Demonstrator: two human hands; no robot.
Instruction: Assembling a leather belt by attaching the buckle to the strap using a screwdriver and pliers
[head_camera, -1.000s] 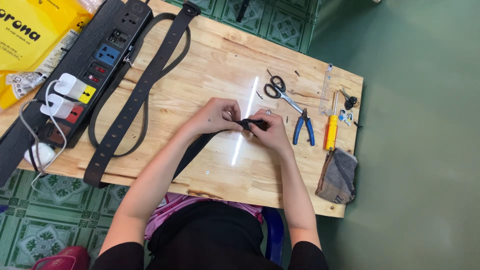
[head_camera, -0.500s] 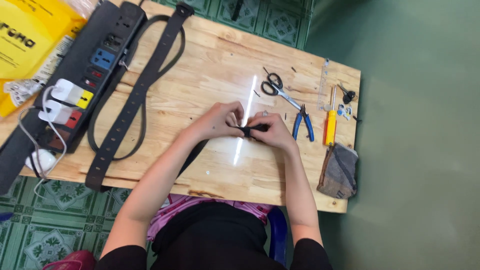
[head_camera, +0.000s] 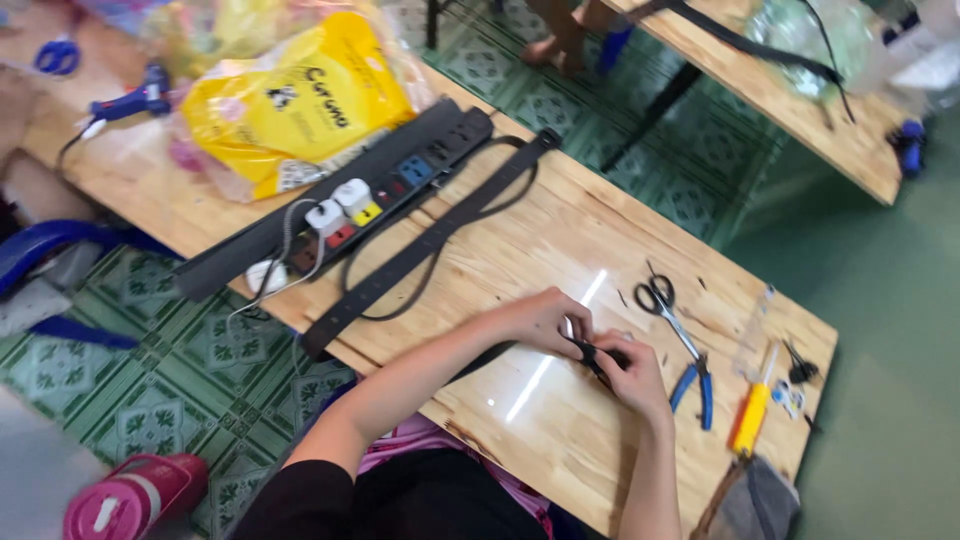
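The fingers (head_camera: 572, 337) of both hands are pinching the end of a black strap (head_camera: 592, 354), which is lying between the fingertips just above the counter (head_camera: 560, 420). The left hand (head_camera: 540, 320) is curling over it from the far side, and the right hand (head_camera: 632, 372) is gripping it from the near side, the two hands touching. The rest of the strap is running back under the left forearm toward the counter's near edge.

Just right of the right hand, blue pliers (head_camera: 694, 385) and scissors (head_camera: 660, 302) are lying, with a yellow screwdriver (head_camera: 752, 415) further right. Well to the left, a long belt (head_camera: 430, 245) is looping beside a power strip (head_camera: 385, 195), and a yellow bag (head_camera: 295, 100) is sitting beyond it.
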